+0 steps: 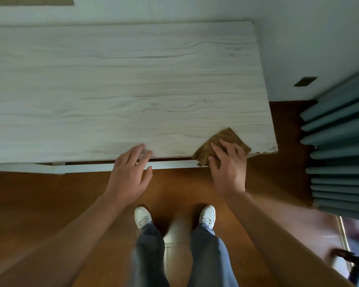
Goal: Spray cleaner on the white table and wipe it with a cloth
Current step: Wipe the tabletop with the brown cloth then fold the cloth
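Here, scene: a person stood at a white table (112,79), seen from above, with a wooden floor (50,193) underfoot.
Cloth: a brown cloth (228,137) lay flat near the table's front right corner, one edge hanging over the front rim.
Right hand: the right hand (228,168) pressed on the cloth, fingers spread, not gripping it.
Left hand: the left hand (129,175) was relaxed, fingertips touching the table's front edge, holding nothing.
Sprayer: none in view.
Handling: the cloth looked soft, light and limp, so likely to bunch; a flat palm over its middle should steer it best.
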